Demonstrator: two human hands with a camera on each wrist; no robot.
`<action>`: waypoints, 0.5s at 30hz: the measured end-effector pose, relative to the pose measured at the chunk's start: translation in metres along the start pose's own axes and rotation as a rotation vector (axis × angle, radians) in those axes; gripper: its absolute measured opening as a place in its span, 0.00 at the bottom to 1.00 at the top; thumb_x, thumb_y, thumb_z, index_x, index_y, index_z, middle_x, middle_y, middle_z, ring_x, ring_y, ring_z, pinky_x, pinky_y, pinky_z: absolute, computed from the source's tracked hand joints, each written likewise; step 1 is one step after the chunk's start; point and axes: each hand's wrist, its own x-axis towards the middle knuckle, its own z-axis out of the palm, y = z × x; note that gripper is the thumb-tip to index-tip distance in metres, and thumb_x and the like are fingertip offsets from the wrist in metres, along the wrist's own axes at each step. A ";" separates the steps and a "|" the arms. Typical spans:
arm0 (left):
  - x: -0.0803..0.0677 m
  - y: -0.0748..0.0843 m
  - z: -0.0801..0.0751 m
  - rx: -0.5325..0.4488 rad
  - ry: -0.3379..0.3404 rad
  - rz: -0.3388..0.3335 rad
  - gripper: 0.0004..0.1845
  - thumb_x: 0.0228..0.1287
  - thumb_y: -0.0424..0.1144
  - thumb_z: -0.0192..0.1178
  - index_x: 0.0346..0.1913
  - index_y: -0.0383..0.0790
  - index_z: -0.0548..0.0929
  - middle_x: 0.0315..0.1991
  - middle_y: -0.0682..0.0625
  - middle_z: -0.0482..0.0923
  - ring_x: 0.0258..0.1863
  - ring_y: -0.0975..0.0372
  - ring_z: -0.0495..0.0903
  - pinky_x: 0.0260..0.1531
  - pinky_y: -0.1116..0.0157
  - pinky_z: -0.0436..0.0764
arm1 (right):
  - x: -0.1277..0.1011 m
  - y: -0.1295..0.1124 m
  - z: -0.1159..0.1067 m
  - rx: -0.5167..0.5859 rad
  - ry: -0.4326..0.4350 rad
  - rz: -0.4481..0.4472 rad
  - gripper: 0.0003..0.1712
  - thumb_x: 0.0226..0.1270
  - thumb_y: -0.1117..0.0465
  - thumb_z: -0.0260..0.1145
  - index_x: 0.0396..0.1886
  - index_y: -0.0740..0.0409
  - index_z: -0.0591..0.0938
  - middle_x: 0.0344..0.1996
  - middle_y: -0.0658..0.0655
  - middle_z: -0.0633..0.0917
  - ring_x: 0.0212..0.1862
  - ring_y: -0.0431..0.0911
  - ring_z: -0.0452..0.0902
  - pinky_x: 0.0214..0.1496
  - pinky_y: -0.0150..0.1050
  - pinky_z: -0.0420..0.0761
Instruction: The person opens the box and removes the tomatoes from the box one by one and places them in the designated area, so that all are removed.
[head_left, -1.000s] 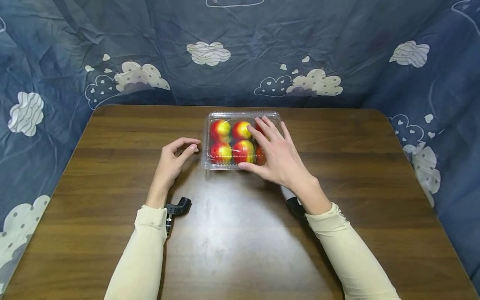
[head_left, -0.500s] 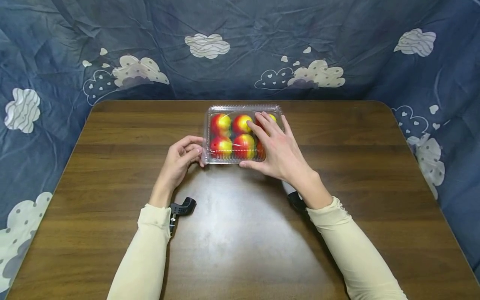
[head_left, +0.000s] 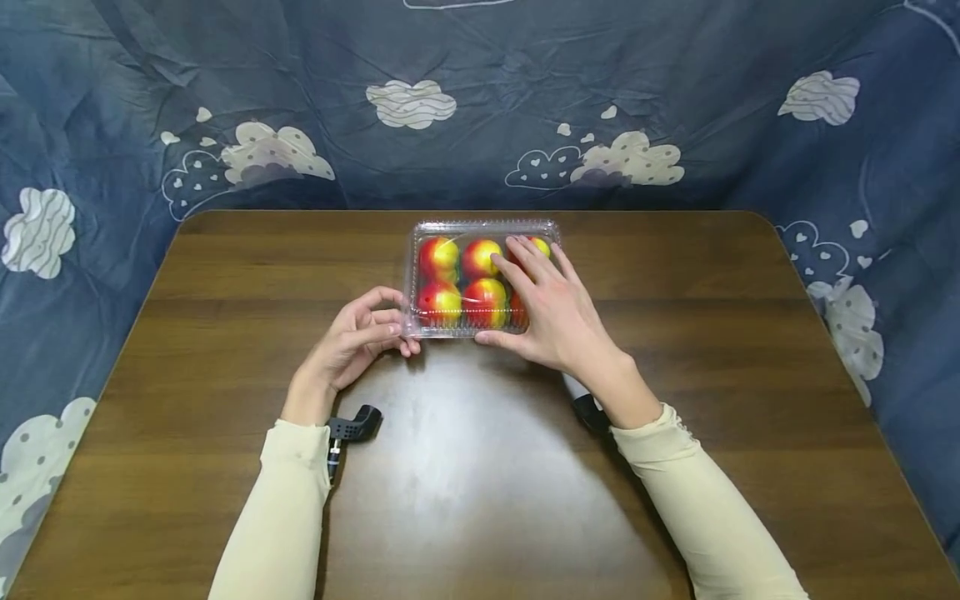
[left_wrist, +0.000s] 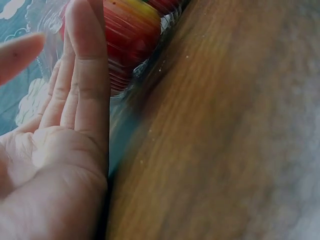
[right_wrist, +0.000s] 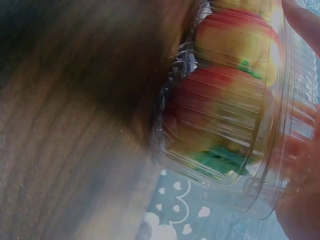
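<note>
A clear plastic clamshell box with ribbed sides lies near the table's far edge. Inside are several round red-and-yellow fruits, and the right wrist view shows green bits among them. My left hand is at the box's left front corner, its fingers extended along the side; in the left wrist view those fingers look straight, with the thumb apart. Spread over the lid's right part, my right hand rests with its thumb at the front rim. It hides some of the fruit.
The brown wooden table extends toward me and to both sides of the box. Behind it hangs a blue cloth with white cloud prints. A black wrist mount sticks out beside the left wrist.
My left hand has come right up to the box's left front corner, and its fingers have unfolded along the edge. The right hand stays spread on the lid. The camera view bobs slightly.
</note>
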 end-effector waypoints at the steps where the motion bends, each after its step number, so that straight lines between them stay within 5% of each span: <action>1: -0.002 -0.001 0.000 -0.001 -0.005 -0.007 0.15 0.68 0.20 0.46 0.56 0.28 0.66 0.35 0.35 0.82 0.32 0.49 0.86 0.37 0.58 0.86 | -0.001 -0.001 0.001 0.002 -0.001 -0.001 0.59 0.46 0.20 0.64 0.71 0.53 0.70 0.74 0.59 0.65 0.76 0.54 0.56 0.78 0.59 0.50; 15: 0.001 -0.001 0.001 -0.026 -0.023 -0.042 0.11 0.66 0.19 0.46 0.49 0.29 0.68 0.34 0.39 0.82 0.28 0.54 0.82 0.30 0.64 0.82 | -0.004 -0.002 0.002 0.006 0.024 -0.004 0.58 0.47 0.21 0.65 0.71 0.53 0.70 0.74 0.59 0.66 0.76 0.54 0.57 0.77 0.59 0.51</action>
